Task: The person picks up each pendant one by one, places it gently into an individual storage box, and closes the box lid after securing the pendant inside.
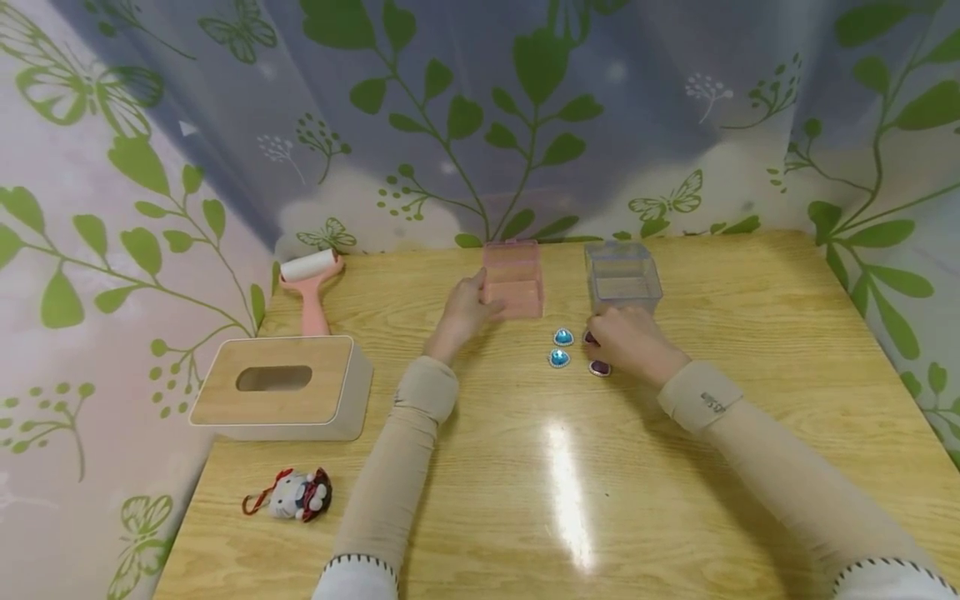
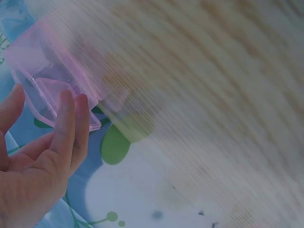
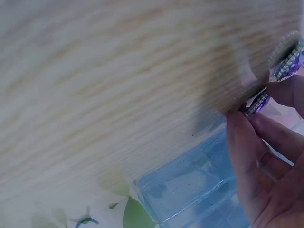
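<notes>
At the left side of an open pink clear plastic box (image 1: 525,309) is my left hand (image 1: 462,312), fingers extended and spread from the thumb. My right hand (image 1: 628,340) pinches a purple heart-shaped gem (image 3: 259,102) with a beaded rim between thumb and fingers, low over the table. A second purple gem (image 1: 599,367) lies just below that hand. Two blue heart-shaped gems (image 1: 563,337) lie to its left, one above the other. Behind the right hand stands an open clear bluish plastic box (image 1: 648,293), its front partly hidden by the hand.
On the left of the wooden table (image 1: 480,483) stands a tissue box (image 1: 330,408) with a wooden lid. A pink-handled roller (image 1: 312,304) lies behind it, and a plush cat keychain (image 1: 296,496) in front. A patterned curtain (image 1: 465,125) hangs along the back edge.
</notes>
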The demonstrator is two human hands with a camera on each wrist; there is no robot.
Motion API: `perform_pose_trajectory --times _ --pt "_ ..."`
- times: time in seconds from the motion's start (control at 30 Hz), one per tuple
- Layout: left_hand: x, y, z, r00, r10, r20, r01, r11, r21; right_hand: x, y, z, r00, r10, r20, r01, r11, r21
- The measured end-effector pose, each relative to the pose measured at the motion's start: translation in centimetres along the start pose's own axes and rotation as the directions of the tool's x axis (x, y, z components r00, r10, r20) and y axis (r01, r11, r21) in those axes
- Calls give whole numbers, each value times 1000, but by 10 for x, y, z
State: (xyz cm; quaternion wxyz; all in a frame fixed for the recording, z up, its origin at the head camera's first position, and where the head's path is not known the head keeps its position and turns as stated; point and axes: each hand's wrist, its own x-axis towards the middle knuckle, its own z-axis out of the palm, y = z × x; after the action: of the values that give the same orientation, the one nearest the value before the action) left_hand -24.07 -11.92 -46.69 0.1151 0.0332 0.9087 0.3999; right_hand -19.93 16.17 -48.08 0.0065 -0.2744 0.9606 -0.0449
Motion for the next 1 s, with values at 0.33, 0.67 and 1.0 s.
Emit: perform_pose_trajectory --times 0.33,0.67,1.0 --pt "-1 5 1 999 -31 -28 31 1000 -5 -2 5 0 1000 -10 -12 10 1000 28" --pt "-1 4 0 999 -41 -9 40 997 -60 -5 11 -2 999 -3 -51 7 997 82" --pt "0 2 1 999 -44 -23 42 997 -60 -5 12 -13 993 14 -121 14 974 227"
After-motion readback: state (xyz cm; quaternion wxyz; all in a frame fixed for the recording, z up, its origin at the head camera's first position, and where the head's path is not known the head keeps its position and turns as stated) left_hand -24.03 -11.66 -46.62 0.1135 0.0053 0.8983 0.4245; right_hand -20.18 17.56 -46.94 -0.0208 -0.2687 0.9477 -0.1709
